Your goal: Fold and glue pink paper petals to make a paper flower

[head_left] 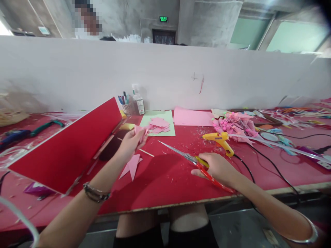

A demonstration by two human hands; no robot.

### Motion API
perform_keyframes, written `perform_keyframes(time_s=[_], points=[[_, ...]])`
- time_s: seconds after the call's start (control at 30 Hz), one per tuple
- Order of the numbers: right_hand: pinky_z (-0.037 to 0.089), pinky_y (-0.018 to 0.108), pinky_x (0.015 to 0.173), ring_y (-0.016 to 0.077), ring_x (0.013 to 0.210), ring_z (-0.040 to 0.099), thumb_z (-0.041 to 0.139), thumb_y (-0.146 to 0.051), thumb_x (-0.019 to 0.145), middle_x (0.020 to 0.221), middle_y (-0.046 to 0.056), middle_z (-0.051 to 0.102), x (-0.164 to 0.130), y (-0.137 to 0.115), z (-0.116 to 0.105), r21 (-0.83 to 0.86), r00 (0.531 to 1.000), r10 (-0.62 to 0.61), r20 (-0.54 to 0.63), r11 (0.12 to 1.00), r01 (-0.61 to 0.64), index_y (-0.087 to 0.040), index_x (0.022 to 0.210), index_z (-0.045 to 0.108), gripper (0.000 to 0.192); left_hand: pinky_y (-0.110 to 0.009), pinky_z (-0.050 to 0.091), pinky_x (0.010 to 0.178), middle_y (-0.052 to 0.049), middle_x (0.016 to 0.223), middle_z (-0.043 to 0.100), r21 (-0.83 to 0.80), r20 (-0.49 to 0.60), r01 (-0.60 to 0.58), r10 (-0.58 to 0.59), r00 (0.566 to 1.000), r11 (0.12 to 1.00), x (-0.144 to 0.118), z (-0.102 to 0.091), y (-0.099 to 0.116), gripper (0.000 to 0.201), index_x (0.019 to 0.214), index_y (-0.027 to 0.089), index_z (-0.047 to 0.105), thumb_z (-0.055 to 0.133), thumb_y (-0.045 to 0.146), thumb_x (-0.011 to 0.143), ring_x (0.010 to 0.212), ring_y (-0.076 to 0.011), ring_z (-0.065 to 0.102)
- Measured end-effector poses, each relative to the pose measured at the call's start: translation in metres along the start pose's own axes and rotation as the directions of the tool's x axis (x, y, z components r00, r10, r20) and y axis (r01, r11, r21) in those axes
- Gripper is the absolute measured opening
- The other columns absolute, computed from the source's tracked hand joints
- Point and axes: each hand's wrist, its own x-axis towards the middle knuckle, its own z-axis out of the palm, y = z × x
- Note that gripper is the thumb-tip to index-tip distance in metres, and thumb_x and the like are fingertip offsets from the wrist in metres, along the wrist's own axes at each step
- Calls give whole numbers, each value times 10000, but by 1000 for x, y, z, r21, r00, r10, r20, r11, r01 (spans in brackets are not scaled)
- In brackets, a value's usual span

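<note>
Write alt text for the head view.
A person's left hand holds a pink paper piece above a red table; the right hand grips scissors. A yellow glue gun lies nearby.

Red-covered worktop [165, 186] with bare wood edge. White partition board [165, 75] along its back. Behind: grey concrete wall [207, 20], dark doorway [163, 36] under green exit sign [163, 19], greenish windows [284, 38] right. Grey floor [232, 230] below.

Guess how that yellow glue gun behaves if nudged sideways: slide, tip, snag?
The glue gun lies on its side on the red table, so it probably slides rather than tips. Its black cord trails toward the table edge and would likely drag or tug it back. Paper scraps around it may scatter.
</note>
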Motion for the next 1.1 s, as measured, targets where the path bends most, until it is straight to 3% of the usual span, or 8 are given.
perform_keyframes(time_s=[0.07, 0.17, 0.23, 0.37, 0.57, 0.7, 0.93, 1.1], points=[[230, 232, 464, 111, 487, 413, 537, -534, 686, 550, -9, 500, -1, 3, 2, -2, 1000, 4, 3, 1000, -4, -190, 585, 421, 377, -189, 201, 365, 64, 430, 397, 196, 33, 31, -38, 999, 980, 3, -19, 1, 310, 573, 159, 458, 481, 399, 769, 323, -32, 250], [233, 232, 464, 116, 497, 428, 523, -549, 694, 570, -2, 518, -1, 5, 4, -5, 1000, 8, -11, 1000, -8, -191, 592, 420, 386, -191, 247, 392, 63, 363, 381, 542, 59, 27, -70, 996, 840, 4, -46, 2, 296, 560, 162, 509, 531, 402, 732, 349, -64, 331], [234, 231, 465, 119, 503, 434, 505, -564, 702, 577, -1, 523, -1, 5, 6, -12, 1000, 9, -20, 1000, -9, -193, 596, 417, 397, -197, 255, 394, 63, 345, 383, 643, 54, 40, -98, 994, 764, 5, -59, 3, 273, 575, 166, 533, 552, 401, 712, 346, -77, 344], [231, 230, 463, 123, 504, 443, 493, -581, 702, 580, 0, 528, 1, 8, 11, -35, 1000, 16, -9, 999, -17, -194, 598, 415, 408, -202, 276, 411, 58, 339, 382, 596, 24, 55, -86, 996, 801, 8, -71, 3, 263, 636, 160, 569, 520, 398, 736, 354, -85, 348], [229, 239, 467, 157, 550, 517, 482, -600, 696, 639, 27, 573, 2, 13, 24, -144, 998, 64, -24, 987, -66, -191, 651, 473, 411, -192, 246, 394, 58, 397, 399, 478, -87, 79, -43, 995, 875, 30, -69, 1, 269, 680, 152, 550, 501, 410, 736, 366, -70, 314], [267, 255, 495, 206, 635, 570, 470, -628, 684, 729, 65, 604, 3, 12, 34, -214, 996, 82, -16, 973, -84, -185, 744, 526, 451, -190, 293, 430, 54, 392, 416, 610, -35, 31, -12, 999, 792, 55, -64, -10, 268, 692, 147, 587, 500, 400, 704, 400, -86, 376], [324, 277, 524, 230, 711, 589, 452, -640, 680, 795, 59, 606, 5, 9, 46, -241, 984, 179, -19, 954, -178, -190, 811, 542, 478, -215, 322, 450, 23, 424, 483, 718, -61, 62, -27, 998, 693, 108, -54, -46, 272, 587, 140, 573, 498, 394, 650, 439, -121, 451], [324, 282, 518, 235, 704, 590, 440, -618, 704, 787, 53, 601, 4, 8, 48, -247, 981, 186, -48, 950, -192, -191, 789, 523, 443, -225, 353, 559, -33, 779, 618, 775, -71, 36, 31, 997, 631, 134, -47, -55, 346, 928, 143, 567, 533, 325, 636, 669, -163, 542]])
